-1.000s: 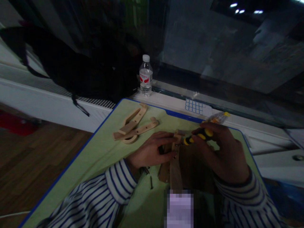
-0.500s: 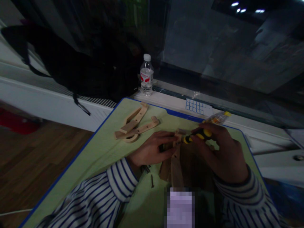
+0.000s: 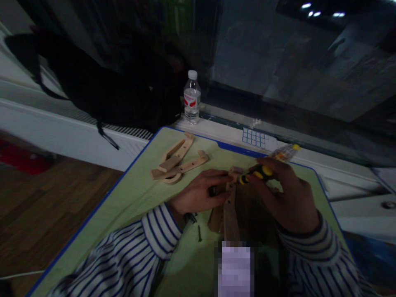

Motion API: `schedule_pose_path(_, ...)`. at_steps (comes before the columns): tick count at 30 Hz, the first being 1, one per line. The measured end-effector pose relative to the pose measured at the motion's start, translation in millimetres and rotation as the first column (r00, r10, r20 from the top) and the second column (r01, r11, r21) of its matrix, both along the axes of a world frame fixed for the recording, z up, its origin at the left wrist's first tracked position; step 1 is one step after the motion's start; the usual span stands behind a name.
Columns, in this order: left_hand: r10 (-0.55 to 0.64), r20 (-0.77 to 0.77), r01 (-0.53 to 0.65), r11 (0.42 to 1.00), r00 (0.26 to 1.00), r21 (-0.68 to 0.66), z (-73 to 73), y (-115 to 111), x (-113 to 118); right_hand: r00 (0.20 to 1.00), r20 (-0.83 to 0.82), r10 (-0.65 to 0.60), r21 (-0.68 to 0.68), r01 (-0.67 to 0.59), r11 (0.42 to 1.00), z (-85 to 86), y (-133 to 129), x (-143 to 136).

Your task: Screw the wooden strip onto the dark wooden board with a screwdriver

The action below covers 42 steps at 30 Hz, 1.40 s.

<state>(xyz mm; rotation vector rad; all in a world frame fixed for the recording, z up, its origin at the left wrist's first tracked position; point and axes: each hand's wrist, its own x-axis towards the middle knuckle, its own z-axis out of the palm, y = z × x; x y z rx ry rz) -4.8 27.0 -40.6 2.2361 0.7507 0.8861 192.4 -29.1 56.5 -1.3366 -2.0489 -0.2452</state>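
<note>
A yellow and black screwdriver (image 3: 261, 172) is gripped in my right hand (image 3: 289, 196), its handle slanting down to the left. Its tip end points at a hole near the top of a wooden piece (image 3: 231, 225); whether it sits in a screw I cannot tell. My left hand (image 3: 202, 192) is closed on the upper part of that wooden piece from the left, with the fingers reaching over its edge. The piece lies on a brown wooden block (image 3: 215, 218), mostly in shadow. Beside my left wrist, a loose screw (image 3: 199, 233) rests on the table.
Several wooden pieces (image 3: 179, 163) lie at the back left of the green table (image 3: 133, 198) with its blue edge. On the sill behind stand a water bottle (image 3: 192, 99) and a blue-gridded sheet (image 3: 255, 137). A clear bag with a yellow end (image 3: 286, 152) is beyond my right hand. A black backpack (image 3: 123, 90) leans left.
My right hand and the screwdriver have shifted slightly to the left. My left hand keeps its hold on the wooden piece. The view has moved very little.
</note>
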Motion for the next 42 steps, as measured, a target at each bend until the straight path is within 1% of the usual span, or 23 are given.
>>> schedule_pose_path(5, -0.009, -0.026, 0.008, 1.0, 1.0, -0.02, 0.5, -0.7, -0.2, 1.0, 0.002, -0.003, -0.006, 0.003, 1.0, -2.2, 0.7, 0.0)
schedule_pose_path(9, 0.008, -0.024, -0.009, 0.999, 1.0, -0.045, 4.3, -2.8, 0.4, 1.0, -0.003, 0.026, 0.005, -0.026, 1.0, -1.2, 2.6, -1.0)
schedule_pose_path(12, -0.001, -0.007, 0.001, 0.999, 1.0, -0.046, 5.9, -3.2, 0.5, 0.999, -0.006, 0.05, 0.001, -0.05, 0.999, 0.2, 3.6, -1.9)
schedule_pose_path(20, -0.002, 0.011, 0.002, 1.0, 1.0, -0.024, 0.1, -0.2, 1.0, 0.999, 0.004, 0.054, -0.055, -0.054, 0.997, 2.3, 2.3, -3.0)
schedule_pose_path(26, 0.0, -0.016, 0.0, 1.0, 1.0, -0.002, -1.0, -0.4, 0.1, 0.999, 0.015, 0.044, -0.002, -0.044, 0.999, -2.6, 2.8, 0.6)
schedule_pose_path(33, -0.012, -0.044, 0.012, 1.0, 0.999, -0.012, 3.6, -1.7, -0.2, 0.999, -0.014, 0.04, 0.038, -0.04, 0.998, -5.6, 4.9, 0.8)
schedule_pose_path(39, -0.015, -0.015, 0.015, 1.0, 1.0, 0.003, 3.3, -1.7, 0.5, 0.997, -0.059, 0.045, -0.014, -0.046, 0.999, -4.6, 3.8, -0.9)
schedule_pose_path(42, -0.025, -0.007, 0.025, 1.0, 1.0, 0.01, 3.4, -0.8, 0.8, 0.997, -0.046, 0.069, 0.001, -0.069, 0.998, -5.2, 4.0, -1.2)
